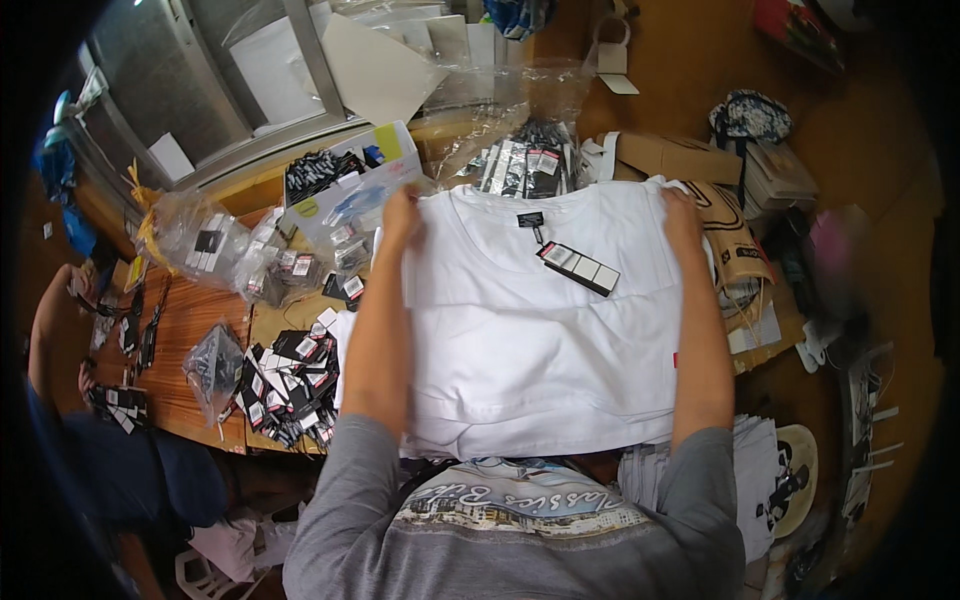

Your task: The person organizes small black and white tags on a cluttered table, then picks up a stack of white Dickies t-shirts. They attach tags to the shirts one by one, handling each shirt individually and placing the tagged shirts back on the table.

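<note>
A white T-shirt (540, 350) lies spread over the table in front of me, its neckline away from me. At the far left shoulder, my left hand (402, 215) has its fingers closed on the fabric. The far right shoulder is gripped the same way by my right hand (683, 218). Both hands are slightly blurred, and their fingertips are partly hidden by the cloth. A black-and-white hang tag (580, 268) rests on the chest, tied at the dark neck label (530, 220). Folds run across the lower part of the shirt.
Left of the shirt lies a heap of black tags (290, 385). An open box (400, 150) of tags and clear plastic bags (212, 240) stand behind. A co-worker's hand (82, 285) holds tags at far left. Cardboard boxes (680, 155) sit back right; folded garments (750, 470) are below right.
</note>
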Demonstrator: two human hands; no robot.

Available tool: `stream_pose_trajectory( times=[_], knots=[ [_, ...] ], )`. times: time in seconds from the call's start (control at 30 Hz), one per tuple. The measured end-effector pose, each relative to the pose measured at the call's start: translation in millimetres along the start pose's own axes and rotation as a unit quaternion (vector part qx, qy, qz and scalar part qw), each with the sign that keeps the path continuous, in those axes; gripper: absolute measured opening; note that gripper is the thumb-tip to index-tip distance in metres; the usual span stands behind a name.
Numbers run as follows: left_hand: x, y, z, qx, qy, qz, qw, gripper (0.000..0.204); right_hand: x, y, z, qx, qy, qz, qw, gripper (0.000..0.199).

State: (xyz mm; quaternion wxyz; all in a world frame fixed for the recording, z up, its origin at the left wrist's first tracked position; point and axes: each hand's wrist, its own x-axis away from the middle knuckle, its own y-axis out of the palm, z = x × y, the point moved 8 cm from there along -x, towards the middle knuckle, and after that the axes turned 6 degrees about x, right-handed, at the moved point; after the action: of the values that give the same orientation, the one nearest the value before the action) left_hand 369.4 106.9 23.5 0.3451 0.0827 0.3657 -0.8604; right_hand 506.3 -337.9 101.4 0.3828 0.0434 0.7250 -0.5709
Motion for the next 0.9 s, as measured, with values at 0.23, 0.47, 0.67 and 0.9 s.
stream_pose_trajectory(
  times=[0.23, 0.47, 0.67, 0.9],
  knots=[
    [20, -17, -29, -0.129, 0.005, -0.228, 0.965, 0.035, 7, -7, 23, 0.132, 0.069, -0.092, 0.985, 0.026],
    [24, -65, -24, -0.059, -0.115, -0.169, 0.977, 0.039, 0, -37, 69, -0.138, 0.128, 0.002, 0.982, 0.017],
    [74, -172, 38, 0.427, 0.031, -0.104, 0.898, 0.042, 59, -121, 79, -0.465, 0.169, -0.027, 0.869, 0.024],
    [173, -143, 60, 0.212, -0.059, -0.391, 0.893, 0.034, 157, -145, 84, -0.363, 0.207, -0.305, 0.856, 0.024]
  ],
)
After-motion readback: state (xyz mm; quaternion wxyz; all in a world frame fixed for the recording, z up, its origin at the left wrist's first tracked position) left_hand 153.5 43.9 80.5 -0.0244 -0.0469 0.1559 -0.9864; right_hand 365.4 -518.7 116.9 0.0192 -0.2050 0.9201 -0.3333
